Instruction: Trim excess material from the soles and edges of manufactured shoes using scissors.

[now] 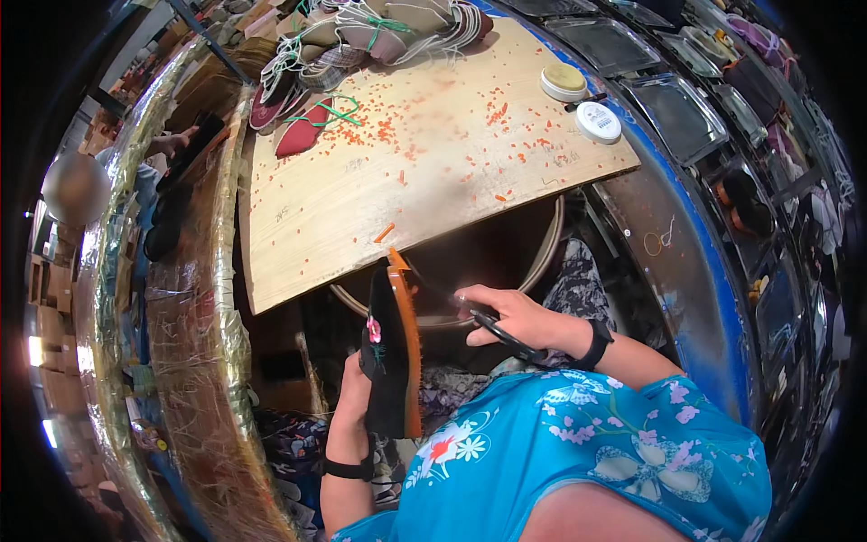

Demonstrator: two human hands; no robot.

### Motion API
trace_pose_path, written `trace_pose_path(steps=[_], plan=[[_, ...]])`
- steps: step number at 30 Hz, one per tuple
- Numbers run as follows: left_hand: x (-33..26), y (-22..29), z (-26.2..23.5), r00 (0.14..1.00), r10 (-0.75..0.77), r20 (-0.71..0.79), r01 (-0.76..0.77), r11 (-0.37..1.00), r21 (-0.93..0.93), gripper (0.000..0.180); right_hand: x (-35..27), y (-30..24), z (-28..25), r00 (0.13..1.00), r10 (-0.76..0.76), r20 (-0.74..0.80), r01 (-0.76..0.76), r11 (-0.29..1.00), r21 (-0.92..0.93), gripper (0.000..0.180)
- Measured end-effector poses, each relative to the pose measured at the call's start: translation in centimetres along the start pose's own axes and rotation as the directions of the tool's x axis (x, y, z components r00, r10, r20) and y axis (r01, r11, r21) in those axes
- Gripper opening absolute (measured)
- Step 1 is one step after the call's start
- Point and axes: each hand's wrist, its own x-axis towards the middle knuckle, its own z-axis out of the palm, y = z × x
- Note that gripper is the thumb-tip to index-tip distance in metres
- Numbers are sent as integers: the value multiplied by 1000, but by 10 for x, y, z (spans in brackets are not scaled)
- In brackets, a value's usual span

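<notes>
A black cloth shoe (386, 352) with an orange sole and a pink embroidered flower stands toe-up before me. My left hand (355, 388) is closed on its far side, fingers mostly hidden behind it. From the toe end of the sole, an orange sliver (398, 260) sticks out. My right hand (510, 318), a short way to the right of the shoe, is closed around black-handled scissors (508, 336). Their blades are blurred and point left toward the shoe, apart from it as far as I can see.
Orange scraps (384, 233) litter the wooden board (334, 212). Corded shoes (370, 36), a red shoe piece (302, 131), a round tin (564, 81) and a white lid (598, 122) lie on it. Left, a film-wrapped shelf (194, 361) and another person's hand (176, 143); right, trays (677, 117).
</notes>
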Motion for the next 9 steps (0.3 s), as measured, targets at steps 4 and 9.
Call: trace_pose_path(steps=[4, 9], plan=[[2, -2, 2, 995, 95, 18, -96, 993, 69, 10, 0, -13, 0, 990, -99, -103, 76, 976, -205, 45], [-79, -57, -38, 999, 27, 23, -30, 993, 114, 9, -4, 0, -4, 997, 63, -39, -69, 977, -201, 44]])
